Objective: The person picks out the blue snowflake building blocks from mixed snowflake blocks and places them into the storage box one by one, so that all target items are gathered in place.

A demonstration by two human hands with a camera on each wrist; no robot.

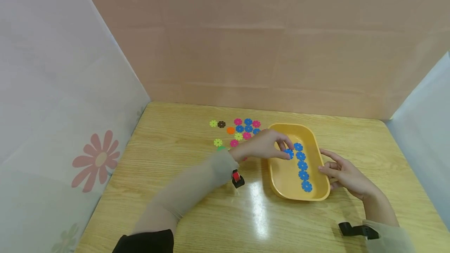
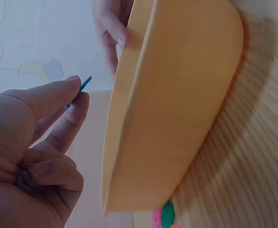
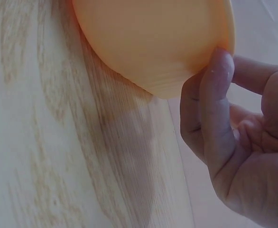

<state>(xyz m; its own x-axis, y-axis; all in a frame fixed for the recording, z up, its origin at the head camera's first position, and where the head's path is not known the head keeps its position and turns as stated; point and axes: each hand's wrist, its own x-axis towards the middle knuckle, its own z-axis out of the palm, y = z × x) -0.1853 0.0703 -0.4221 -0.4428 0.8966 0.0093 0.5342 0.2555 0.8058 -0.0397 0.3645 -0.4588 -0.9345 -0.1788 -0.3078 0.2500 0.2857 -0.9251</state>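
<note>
In the head view, a yellow tray (image 1: 286, 184) holds a column of several blue flower-shaped discs (image 1: 302, 165) along its right half. The left hand (image 1: 263, 144) pinches another blue disc (image 1: 289, 154) above the tray's left part; the left wrist view shows this disc (image 2: 85, 84) edge-on between thumb and finger, beside the tray wall (image 2: 177, 95). At the tray's right side, the right hand (image 1: 348, 174) grips the rim between thumb and fingers. The right wrist view shows that hand (image 3: 243, 133) holding the tray's edge (image 3: 177, 47).
Loose discs lie on the wooden table (image 1: 168, 139) left of the tray: pink (image 1: 238, 122), blue (image 1: 248, 122), yellow-green (image 1: 213, 123), orange (image 1: 230, 130) and brown (image 1: 221, 124), with a green one (image 1: 221, 148) partly behind the left forearm. Walls stand behind and at both sides.
</note>
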